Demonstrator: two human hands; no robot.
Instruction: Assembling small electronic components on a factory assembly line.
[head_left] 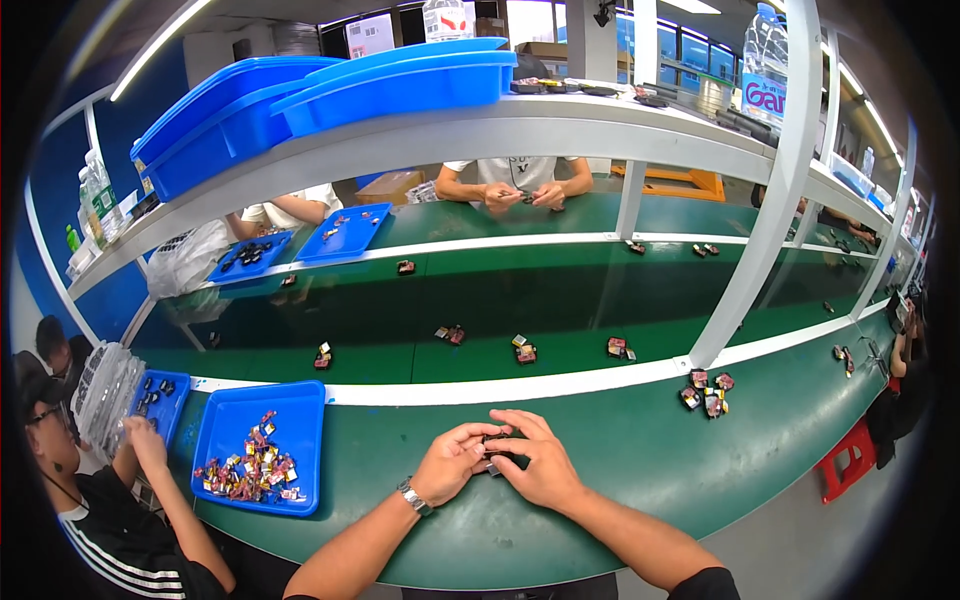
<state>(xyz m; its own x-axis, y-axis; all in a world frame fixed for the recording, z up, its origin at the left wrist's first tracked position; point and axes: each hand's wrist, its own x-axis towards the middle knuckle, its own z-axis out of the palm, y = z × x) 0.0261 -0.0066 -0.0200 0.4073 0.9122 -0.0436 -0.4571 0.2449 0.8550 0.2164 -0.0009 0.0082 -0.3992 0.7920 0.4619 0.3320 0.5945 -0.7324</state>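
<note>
My left hand (pixel 450 466), with a metal watch on its wrist, and my right hand (pixel 543 464) meet over the green bench (pixel 600 440) in front of me. Between their fingertips they grip a small black part (pixel 493 463), mostly covered by the fingers. To the left of my hands sits a blue tray (pixel 313 450) with a heap of small parts (pixel 255 470) in red, yellow and white. Off to the right lies a small cluster of black-and-red parts (pixel 706 393) on the bench.
Beyond a white rail (pixel 500 390), more small parts (pixel 524 349) are spread along a dark green belt. A white post (pixel 765 200) holds up a shelf with blue bins (pixel 400 90). At left a co-worker (pixel 110 510) reaches to another blue tray (pixel 178 395); another person's hands (pixel 522 195) work opposite.
</note>
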